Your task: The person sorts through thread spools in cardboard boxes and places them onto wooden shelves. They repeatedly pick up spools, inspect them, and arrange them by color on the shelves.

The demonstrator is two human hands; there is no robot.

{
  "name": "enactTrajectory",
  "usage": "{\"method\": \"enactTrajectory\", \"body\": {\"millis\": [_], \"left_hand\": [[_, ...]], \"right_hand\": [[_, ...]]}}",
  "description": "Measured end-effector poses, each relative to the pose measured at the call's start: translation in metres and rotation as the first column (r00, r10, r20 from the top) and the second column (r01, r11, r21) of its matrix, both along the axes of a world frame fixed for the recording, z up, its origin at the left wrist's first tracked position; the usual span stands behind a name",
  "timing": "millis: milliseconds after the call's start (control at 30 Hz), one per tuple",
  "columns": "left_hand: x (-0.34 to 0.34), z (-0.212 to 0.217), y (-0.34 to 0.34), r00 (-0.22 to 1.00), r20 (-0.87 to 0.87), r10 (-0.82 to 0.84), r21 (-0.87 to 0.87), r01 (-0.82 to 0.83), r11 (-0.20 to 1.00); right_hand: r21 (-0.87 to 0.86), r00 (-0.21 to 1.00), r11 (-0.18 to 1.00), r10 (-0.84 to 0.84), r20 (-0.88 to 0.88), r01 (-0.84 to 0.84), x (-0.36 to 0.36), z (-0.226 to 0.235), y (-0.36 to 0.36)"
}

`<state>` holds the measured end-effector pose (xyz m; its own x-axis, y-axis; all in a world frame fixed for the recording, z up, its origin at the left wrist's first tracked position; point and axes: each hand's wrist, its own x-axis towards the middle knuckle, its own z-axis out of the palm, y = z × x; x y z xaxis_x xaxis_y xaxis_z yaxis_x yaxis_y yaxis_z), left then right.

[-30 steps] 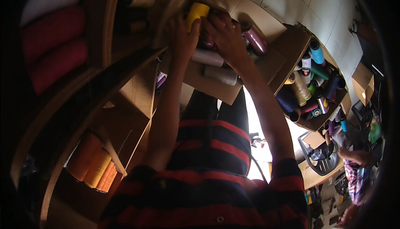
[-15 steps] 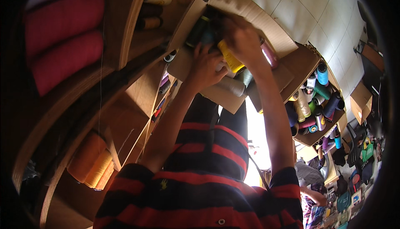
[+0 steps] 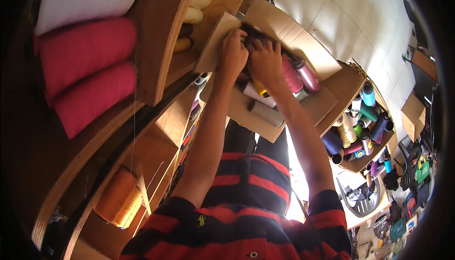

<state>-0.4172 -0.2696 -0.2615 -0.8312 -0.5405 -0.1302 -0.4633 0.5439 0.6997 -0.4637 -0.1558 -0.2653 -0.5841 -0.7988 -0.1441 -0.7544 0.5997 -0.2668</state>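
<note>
- Cardboard box (image 3: 296,35) first: the left hand (image 3: 233,54) has been shifted toward its far end since half a second ago, and the right hand (image 3: 264,66) has been brought in right beside it.
- Yellow spool (image 3: 259,88) was in plain sight back then; now it's mostly covered by the right hand and forearm, only a sliver left showing, inside the box.
- Red spool (image 3: 291,75) has been uncovered next to the maroon spool (image 3: 308,76), so the handling seems to be centred further left in the box now, tbh.
- Fingers (image 3: 256,47) are curled down on both hands, tips lost in the box. Whether anything's being pinched can't be told.
- The far corner is swallowed by shadow, so whatever's under the knuckles can't be made out.
- Grey spool (image 3: 267,113) is easily seen at the near end, at least.
- The second box (image 3: 339,89) is partly cut off by its own wall, and the clutter (image 3: 395,229) lower right is too small to sort out.
</note>
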Motion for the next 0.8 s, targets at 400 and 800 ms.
{"method": "enactTrajectory", "body": {"millis": [400,800], "left_hand": [[-0.059,-0.077,-0.022,0.639,0.662,-0.391,0.187,0.364,0.912],[0.009,0.087,0.017,0.992,0.056,0.11,0.171,-0.118,0.978]], "right_hand": [[-0.096,0.994,0.99,-0.095,0.051,0.1,0.032,0.025,0.018],[-0.331,0.955,0.903,-0.215,0.206,0.275,0.037,0.074,0.082]]}}
